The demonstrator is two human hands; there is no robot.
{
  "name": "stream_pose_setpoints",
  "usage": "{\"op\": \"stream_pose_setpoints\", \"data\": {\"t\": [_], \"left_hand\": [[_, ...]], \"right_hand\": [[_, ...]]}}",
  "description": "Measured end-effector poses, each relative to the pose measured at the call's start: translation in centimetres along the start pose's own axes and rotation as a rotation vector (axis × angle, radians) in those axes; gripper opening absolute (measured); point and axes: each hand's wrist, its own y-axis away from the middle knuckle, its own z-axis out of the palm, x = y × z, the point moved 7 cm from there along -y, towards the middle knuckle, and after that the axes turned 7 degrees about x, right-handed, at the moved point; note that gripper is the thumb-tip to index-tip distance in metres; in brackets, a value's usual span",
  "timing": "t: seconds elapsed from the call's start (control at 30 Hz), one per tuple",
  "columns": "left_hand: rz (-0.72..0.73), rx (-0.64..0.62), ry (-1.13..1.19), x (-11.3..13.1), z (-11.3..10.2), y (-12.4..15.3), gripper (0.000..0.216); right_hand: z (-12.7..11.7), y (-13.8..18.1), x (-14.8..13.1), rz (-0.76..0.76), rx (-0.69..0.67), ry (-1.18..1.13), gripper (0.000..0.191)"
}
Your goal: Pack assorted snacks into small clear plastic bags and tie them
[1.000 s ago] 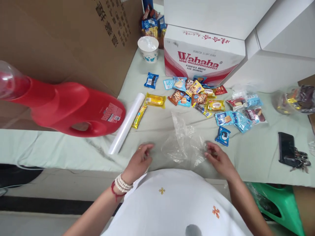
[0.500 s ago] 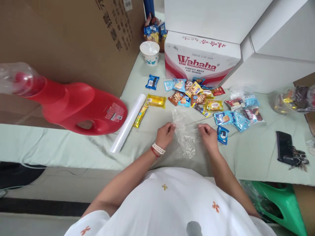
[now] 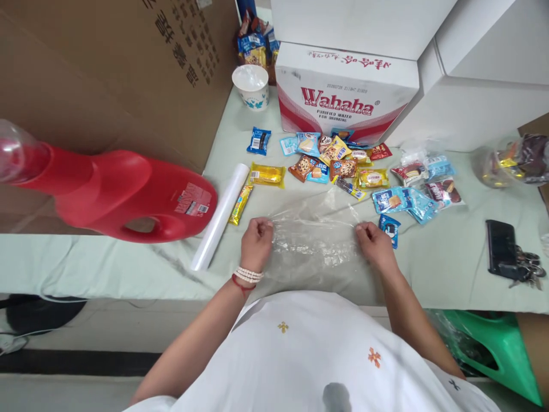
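A clear plastic bag [image 3: 315,240] is stretched between my two hands, close over the cloth-covered table. My left hand [image 3: 257,240] pinches its left side, and my right hand [image 3: 374,243] pinches the right side. Just beyond the bag lies a spread of small wrapped snacks [image 3: 343,167]. A dark blue snack packet [image 3: 389,229] sits right beside my right hand. To the left of the bag are a yellow wrapped snack [image 3: 267,174], a slim yellow snack stick [image 3: 241,205] and a white roll [image 3: 221,217].
A large red jug [image 3: 137,197] stands at the left before a cardboard box [image 3: 107,74]. Behind the snacks are a Wahaba water carton [image 3: 343,94] and a paper cup [image 3: 251,88]. A phone [image 3: 501,246] and keys [image 3: 529,266] lie at the right. A green stool [image 3: 501,343] is below.
My hands have moved apart, the left one further to the left. The bunched-up plastic bag is now spread wide between them. The camera view has shifted slightly.
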Motion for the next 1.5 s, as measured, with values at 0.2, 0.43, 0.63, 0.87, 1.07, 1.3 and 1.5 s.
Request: {"op": "stream_pose_setpoints", "data": {"t": [0.2,0.43,0.63,0.87,1.07,1.3,1.5], "left_hand": [[0.665,0.179,-0.376,5.6,-1.8,2.1,0.024],[0.957,-0.366,-0.58,4.2,4.6,3.1,0.043],[0.622,-0.061,-0.664,0.9,0.7,1.0,0.053],[0.986,-0.221,-0.454,7.1,3.6,3.2,0.039],[0.921,-0.456,-0.614,4.7,8.4,3.7,0.05],[0.877,-0.342,-0.638,0.7,4.0,7.3,0.051],[0.836,-0.355,-0.642,0.4,3.4,6.8,0.053]], "right_hand": [[-3.7,0.9,-6.0,-0.383,0.304,0.3,0.043],[3.3,1.5,-6.6,-0.745,-0.086,0.407,0.051],[1.9,3.3,-1.8,-0.59,0.023,0.311,0.061],[-4.2,-0.6,-4.8,-0.506,0.214,0.247,0.039],[-3.4,-11.4,-9.1,-0.612,0.11,0.52,0.036],[1.8,-10.7,-8.8,-0.595,-0.106,0.713,0.027],[1.0,-11.7,-10.4,-0.644,-0.197,0.803,0.018]]}}
